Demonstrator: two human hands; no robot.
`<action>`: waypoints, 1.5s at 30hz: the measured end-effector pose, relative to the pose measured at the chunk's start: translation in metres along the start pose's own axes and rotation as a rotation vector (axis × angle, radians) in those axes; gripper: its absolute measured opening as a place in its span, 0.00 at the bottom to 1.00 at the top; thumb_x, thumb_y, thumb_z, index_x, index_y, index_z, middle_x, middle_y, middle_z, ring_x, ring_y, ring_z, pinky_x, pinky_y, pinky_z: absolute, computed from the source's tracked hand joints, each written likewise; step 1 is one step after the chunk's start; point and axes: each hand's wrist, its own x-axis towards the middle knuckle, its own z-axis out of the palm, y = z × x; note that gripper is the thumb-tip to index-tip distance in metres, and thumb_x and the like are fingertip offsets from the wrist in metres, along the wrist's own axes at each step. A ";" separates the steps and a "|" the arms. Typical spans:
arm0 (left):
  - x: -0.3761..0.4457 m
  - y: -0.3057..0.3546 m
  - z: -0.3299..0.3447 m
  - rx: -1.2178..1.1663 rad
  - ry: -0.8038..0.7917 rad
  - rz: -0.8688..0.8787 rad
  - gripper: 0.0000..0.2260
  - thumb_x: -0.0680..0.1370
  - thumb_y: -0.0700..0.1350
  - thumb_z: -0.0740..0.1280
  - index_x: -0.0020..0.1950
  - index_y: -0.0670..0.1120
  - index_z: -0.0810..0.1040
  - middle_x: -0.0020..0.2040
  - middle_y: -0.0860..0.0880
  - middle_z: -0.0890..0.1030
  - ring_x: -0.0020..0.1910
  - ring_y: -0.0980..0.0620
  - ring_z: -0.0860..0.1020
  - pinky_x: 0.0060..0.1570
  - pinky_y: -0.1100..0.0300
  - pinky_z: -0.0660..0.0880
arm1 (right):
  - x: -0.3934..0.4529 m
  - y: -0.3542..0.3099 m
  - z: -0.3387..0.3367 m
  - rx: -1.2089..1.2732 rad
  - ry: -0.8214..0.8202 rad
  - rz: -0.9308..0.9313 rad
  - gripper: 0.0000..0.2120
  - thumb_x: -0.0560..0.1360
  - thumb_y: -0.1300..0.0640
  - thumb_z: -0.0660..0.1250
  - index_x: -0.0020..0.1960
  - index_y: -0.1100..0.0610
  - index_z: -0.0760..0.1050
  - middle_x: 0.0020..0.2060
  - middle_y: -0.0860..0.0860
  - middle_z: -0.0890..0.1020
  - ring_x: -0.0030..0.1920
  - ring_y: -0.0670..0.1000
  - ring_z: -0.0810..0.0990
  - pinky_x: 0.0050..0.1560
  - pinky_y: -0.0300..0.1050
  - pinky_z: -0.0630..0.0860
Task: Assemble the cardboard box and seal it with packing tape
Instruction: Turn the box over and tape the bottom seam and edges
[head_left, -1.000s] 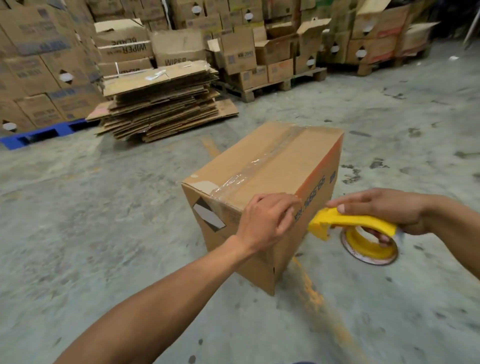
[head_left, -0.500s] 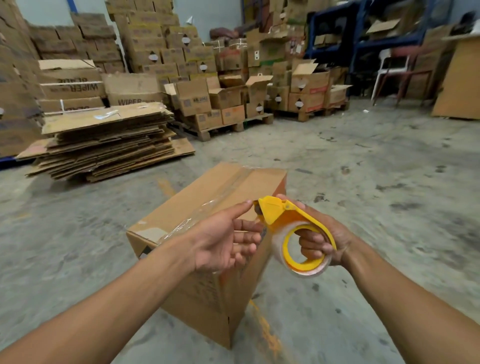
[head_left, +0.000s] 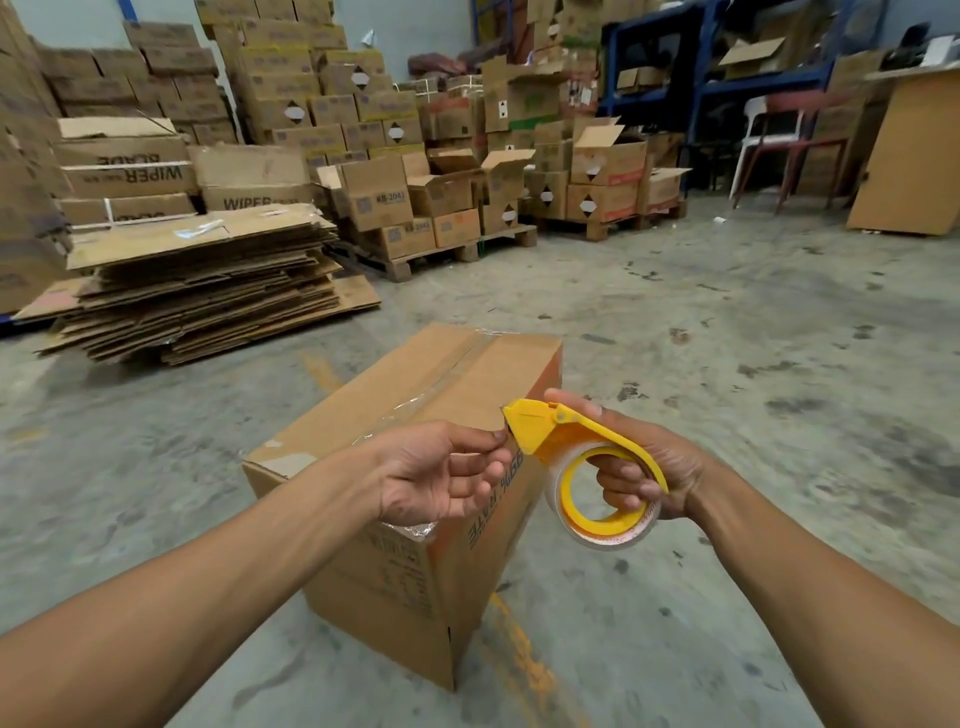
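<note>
A closed brown cardboard box (head_left: 410, 410) stands on the concrete floor in front of me, with a strip of clear tape running along its top seam. My right hand (head_left: 639, 467) grips a yellow tape dispenser (head_left: 587, 467) holding a roll of clear tape, raised above the box's near right edge. My left hand (head_left: 441, 473) hovers over the box's near end. Its thumb and forefinger pinch at the dispenser's yellow nose, apparently on the tape's end, which is too faint to make out.
A pile of flattened cardboard sheets (head_left: 202, 280) lies on the floor at the left. Stacked boxes on wooden pallets (head_left: 447, 254) fill the back. Blue racking (head_left: 701, 93), a chair (head_left: 763, 140) and a wooden desk (head_left: 909, 156) stand at the far right.
My right hand lifted the dispenser from beside the box up above it. My left hand left the box's top edge and came to the dispenser's nose. My view tilted upward.
</note>
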 end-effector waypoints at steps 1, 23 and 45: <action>0.001 0.001 -0.002 0.010 0.004 -0.008 0.02 0.71 0.39 0.71 0.38 0.41 0.82 0.34 0.47 0.81 0.29 0.55 0.78 0.31 0.62 0.76 | 0.000 0.000 0.000 -0.020 0.004 0.012 0.31 0.66 0.43 0.77 0.68 0.44 0.76 0.18 0.50 0.67 0.15 0.44 0.67 0.19 0.36 0.70; -0.013 0.053 -0.251 0.592 0.670 0.142 0.03 0.80 0.43 0.65 0.48 0.44 0.76 0.39 0.46 0.74 0.35 0.51 0.68 0.37 0.57 0.71 | 0.044 -0.025 0.068 -0.600 0.085 0.175 0.18 0.74 0.53 0.71 0.63 0.47 0.80 0.35 0.54 0.84 0.21 0.49 0.74 0.21 0.41 0.76; 0.037 0.026 -0.328 0.413 0.804 0.301 0.04 0.81 0.45 0.63 0.47 0.48 0.73 0.39 0.48 0.71 0.37 0.53 0.67 0.39 0.57 0.69 | 0.136 -0.002 0.128 -0.714 0.214 0.288 0.15 0.70 0.51 0.76 0.57 0.46 0.83 0.49 0.59 0.85 0.26 0.52 0.77 0.22 0.42 0.76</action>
